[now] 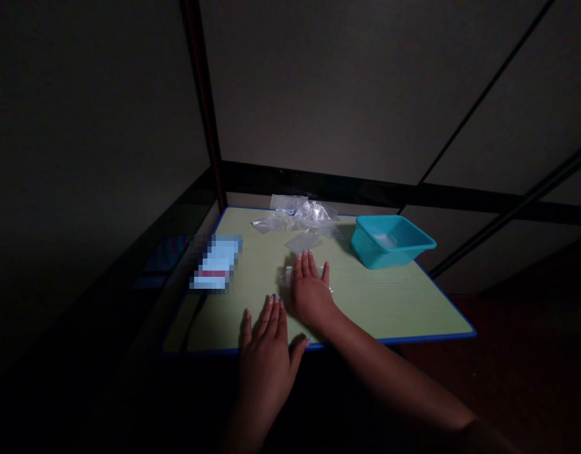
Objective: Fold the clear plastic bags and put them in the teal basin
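R hand (pixel 313 293) lies palm-down over a clear plastic pc (pixel 289 275) nr the middle of the table (pixel 389 309), grip spread w/ fingers straight, little finger apart & thumb hidden. L hand (pixel 266 362) is at the near edge, grip also spread, fingers fwd & thumb out to the R; can't tell if it touches the tabletop. Beyond the R hand, a loose clear plastic pile (pixel 313 214) sits at the far edge, w/ a turquoise basin (pixel 380 253) to its R & a pixelated bright rectangle (pixel 219 260) at the table's L side.
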### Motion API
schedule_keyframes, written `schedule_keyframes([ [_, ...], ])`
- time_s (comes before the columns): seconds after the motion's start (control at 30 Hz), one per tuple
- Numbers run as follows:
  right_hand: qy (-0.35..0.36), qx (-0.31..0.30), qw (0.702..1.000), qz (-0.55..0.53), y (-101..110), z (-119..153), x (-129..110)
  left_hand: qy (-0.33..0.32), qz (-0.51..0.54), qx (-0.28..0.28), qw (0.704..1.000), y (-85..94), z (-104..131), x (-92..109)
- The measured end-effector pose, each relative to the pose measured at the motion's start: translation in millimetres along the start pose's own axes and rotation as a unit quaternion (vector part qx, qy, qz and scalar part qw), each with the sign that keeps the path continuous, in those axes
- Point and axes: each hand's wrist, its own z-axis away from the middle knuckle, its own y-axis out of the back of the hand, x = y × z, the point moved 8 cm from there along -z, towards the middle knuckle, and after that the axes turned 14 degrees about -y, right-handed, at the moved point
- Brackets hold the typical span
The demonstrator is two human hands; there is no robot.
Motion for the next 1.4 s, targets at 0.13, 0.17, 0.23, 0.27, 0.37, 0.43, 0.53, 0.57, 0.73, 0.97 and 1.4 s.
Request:
schedule_keyframes([
  [0.13, 0.015, 0.002, 1.000, 0.012, -2.5, 2.7, -7.4, 0.008, 0.013, -0.004, 1.000, -0.9, -0.5, -0.8],
  [0.17, 0.019, 0.005, 1.000, 0.013, -2.7, 3.4, -8.8, 0.012, 0.015, -0.002, 1.000, -0.8, -0.5, -1.5],
  [0.23, 0.030, 0.006, 0.999, 0.016, -3.9, 4.8, -11.7, 0.017, 0.019, 0.000, 1.000, -0.5, -0.7, -2.4],
  [0.27, 0.035, 0.004, 0.999, 0.018, -4.8, 5.4, -13.0, 0.017, 0.020, 0.000, 1.000, -0.4, -1.0, -2.5],
  [0.37, 0.046, -0.006, 0.999, 0.024, -7.7, 6.3, -16.4, 0.019, 0.020, -0.003, 1.000, -0.5, -1.8, -2.3],
  [0.43, 0.051, -0.006, 0.998, 0.027, -8.7, 6.3, -18.4, 0.018, 0.018, -0.004, 1.000, 0.1, -2.0, -1.9],
  [0.53, 0.055, -0.001, 0.998, 0.030, -9.8, 5.6, -21.1, 0.024, 0.004, 0.007, 1.000, 3.9, -0.5, -4.2],
  [0.57, 0.054, -0.002, 0.998, 0.031, -10.3, 5.3, -21.7, 0.029, -0.003, 0.010, 1.000, 5.5, 0.4, -6.2],
  [0.73, 0.051, -0.001, 0.998, 0.032, -11.1, 4.2, -23.4, 0.025, -0.032, 0.002, 0.999, 11.6, 0.4, -19.7],
  [0.97, 0.062, -0.003, 0.997, 0.038, -13.0, 3.5, -30.1, -0.032, 0.005, -0.047, 0.998, 6.5, -8.2, -34.9],
  [1.4, 0.065, -0.012, 0.997, 0.029, -11.1, 3.1, -30.7, -0.029, 0.056, -0.023, 0.998, 15.5, -4.5, -41.3],
])
